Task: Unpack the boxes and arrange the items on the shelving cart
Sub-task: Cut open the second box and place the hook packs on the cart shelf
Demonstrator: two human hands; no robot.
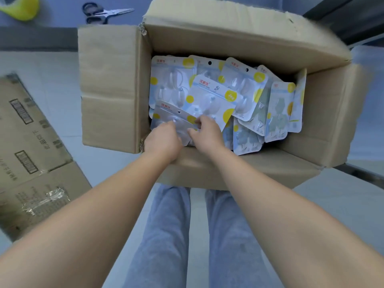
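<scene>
Both hands at box's near-left corner.
Your left hand (164, 140) and right hand (204, 132) pinch one hook pack (170, 119) in the box (116, 90); its long axis points away, lift up.

Pale tiled floor (62, 65) bearing an open cardboard box (112, 88) at centre frame. A flattened carton (31, 146) lies at left. Feet are hidden.

Both arms outstretched, left hand (164, 140) and right hand (204, 132) side by side, fingers curled.
</scene>
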